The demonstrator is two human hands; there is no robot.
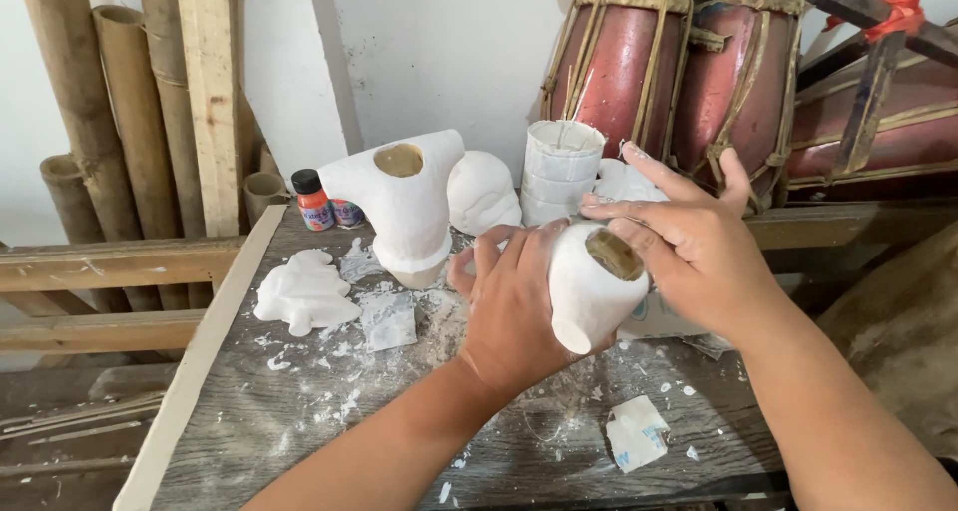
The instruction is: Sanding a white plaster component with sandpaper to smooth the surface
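you gripped the white plaster cast in both your left hand and right hand; it looked brittle, chalky, fairly heavy, best cradled around its rounded body.

White plastered wall behind a weathered grey wooden table dusted with white powder. Bamboo poles and a plank lean left; two red drums stand right. Soft, even daylight.
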